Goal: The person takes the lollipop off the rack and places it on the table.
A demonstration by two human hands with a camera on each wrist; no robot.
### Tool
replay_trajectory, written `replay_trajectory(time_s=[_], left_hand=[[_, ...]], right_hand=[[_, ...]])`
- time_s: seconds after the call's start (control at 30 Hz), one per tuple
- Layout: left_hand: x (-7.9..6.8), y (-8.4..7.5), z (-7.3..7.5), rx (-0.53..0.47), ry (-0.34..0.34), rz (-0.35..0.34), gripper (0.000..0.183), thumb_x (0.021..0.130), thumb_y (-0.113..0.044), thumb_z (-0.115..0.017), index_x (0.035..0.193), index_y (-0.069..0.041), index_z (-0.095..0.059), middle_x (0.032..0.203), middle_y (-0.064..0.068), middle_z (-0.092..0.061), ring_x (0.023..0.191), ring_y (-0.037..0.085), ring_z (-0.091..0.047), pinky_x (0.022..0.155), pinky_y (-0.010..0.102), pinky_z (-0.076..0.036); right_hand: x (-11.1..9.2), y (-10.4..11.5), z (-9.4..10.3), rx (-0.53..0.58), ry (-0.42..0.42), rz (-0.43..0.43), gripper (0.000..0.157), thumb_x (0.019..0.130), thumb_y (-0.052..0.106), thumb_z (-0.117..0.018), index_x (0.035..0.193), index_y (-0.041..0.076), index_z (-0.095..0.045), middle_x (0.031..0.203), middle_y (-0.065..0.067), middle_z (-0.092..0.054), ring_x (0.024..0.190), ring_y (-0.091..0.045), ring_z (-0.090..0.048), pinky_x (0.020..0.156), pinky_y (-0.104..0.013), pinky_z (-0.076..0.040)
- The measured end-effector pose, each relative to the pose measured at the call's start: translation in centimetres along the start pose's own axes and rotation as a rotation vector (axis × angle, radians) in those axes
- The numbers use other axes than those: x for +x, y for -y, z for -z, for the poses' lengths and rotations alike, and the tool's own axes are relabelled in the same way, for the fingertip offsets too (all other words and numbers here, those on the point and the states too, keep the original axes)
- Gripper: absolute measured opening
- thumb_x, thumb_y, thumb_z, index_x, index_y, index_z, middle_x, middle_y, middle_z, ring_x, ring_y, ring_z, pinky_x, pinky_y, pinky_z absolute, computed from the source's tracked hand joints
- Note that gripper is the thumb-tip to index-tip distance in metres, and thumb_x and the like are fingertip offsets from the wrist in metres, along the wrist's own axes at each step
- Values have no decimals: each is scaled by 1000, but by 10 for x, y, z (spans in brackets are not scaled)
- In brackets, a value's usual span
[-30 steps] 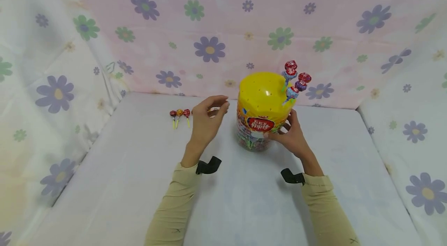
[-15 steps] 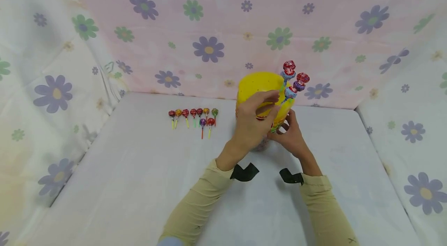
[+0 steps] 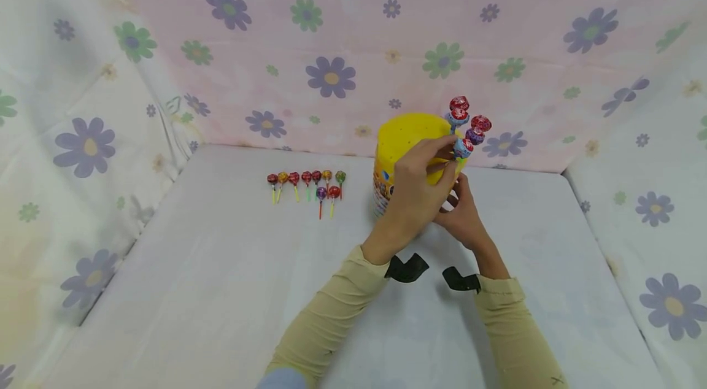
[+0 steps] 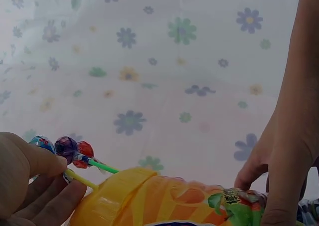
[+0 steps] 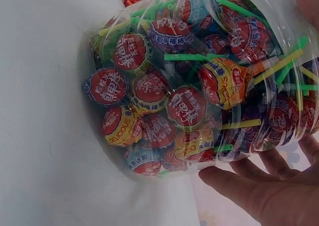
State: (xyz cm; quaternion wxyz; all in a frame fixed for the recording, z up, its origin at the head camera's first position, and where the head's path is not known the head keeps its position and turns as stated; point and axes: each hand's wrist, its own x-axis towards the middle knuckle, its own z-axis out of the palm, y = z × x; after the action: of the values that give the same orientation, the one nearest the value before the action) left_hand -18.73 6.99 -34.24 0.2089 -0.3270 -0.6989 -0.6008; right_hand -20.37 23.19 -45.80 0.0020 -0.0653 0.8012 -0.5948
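A clear plastic jar [image 5: 187, 106] full of wrapped lollipops stands on the table under a yellow lid [image 3: 405, 131] with small holes. Several lollipops [image 3: 480, 123] stick up from the lid's right side. My left hand [image 3: 415, 186] reaches across the jar, and its thumb and fingers pinch the blue-wrapped lollipop [image 3: 463, 148] just below its head. In the left wrist view that lollipop's yellow stick [image 4: 82, 180] runs down to the lid. With my right hand [image 3: 465, 217] I grip the jar's lower right side, fingers spread around it.
Left of the jar, several lollipops lie on the white tabletop [image 3: 210, 266] in a back row [image 3: 306, 178]. A purple one [image 3: 321, 194] and a red one [image 3: 334, 192] lie in front. Flowered cloth [image 3: 364, 39] encloses the back and sides.
My left hand has moved right from beside the jar, over its front, to the blue-wrapped lollipop, which it now pinches. The lollipops on the table are uncovered. My right hand keeps holding the jar.
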Motion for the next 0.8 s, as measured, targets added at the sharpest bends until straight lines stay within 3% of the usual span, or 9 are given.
replay_trajectory(time_s=[0.1, 0.3, 0.5, 0.7, 0.8], left_hand=[[2, 1, 0, 27, 4, -20, 36, 93, 6, -68, 128, 8, -61, 115, 19, -67, 102, 25, -69, 93, 16, -54], [6, 4, 2, 53, 20, -58, 36, 92, 6, -69, 127, 10, -62, 114, 20, -67, 100, 25, -68, 90, 14, -54], [10, 6, 1, 19, -10, -103, 36, 91, 6, -71, 127, 10, -63, 110, 21, -68, 98, 25, -70, 90, 15, -56], [13, 4, 3, -25, -38, -175, 36, 91, 4, -71, 126, 9, -64, 108, 20, -68, 99, 24, -71, 90, 18, -57], [11, 3, 6, -38, -45, -168, 36, 91, 5, -72, 125, 9, -64, 109, 21, -69, 98, 25, -71, 89, 19, -57]], right_hand=[[1, -1, 0, 3, 7, 3, 95, 86, 2, -78, 156, 16, -16, 156, -16, -34, 138, -40, -45, 110, -55, -45], [2, -4, 1, -7, 6, 0, 94, 86, 3, -79, 156, 18, -18, 152, -15, -36, 134, -38, -48, 103, -37, -53], [2, -3, 1, -19, 2, 10, 94, 85, 5, -81, 155, 19, -19, 153, -15, -36, 137, -38, -44, 108, -54, -48], [1, -3, 2, -4, 17, 22, 94, 85, 4, -80, 155, 18, -18, 153, -15, -36, 135, -40, -47, 104, -43, -53], [1, -3, 3, 0, 20, 25, 96, 85, 4, -79, 157, 19, -17, 155, -15, -35, 139, -41, -43, 107, -49, -50]])
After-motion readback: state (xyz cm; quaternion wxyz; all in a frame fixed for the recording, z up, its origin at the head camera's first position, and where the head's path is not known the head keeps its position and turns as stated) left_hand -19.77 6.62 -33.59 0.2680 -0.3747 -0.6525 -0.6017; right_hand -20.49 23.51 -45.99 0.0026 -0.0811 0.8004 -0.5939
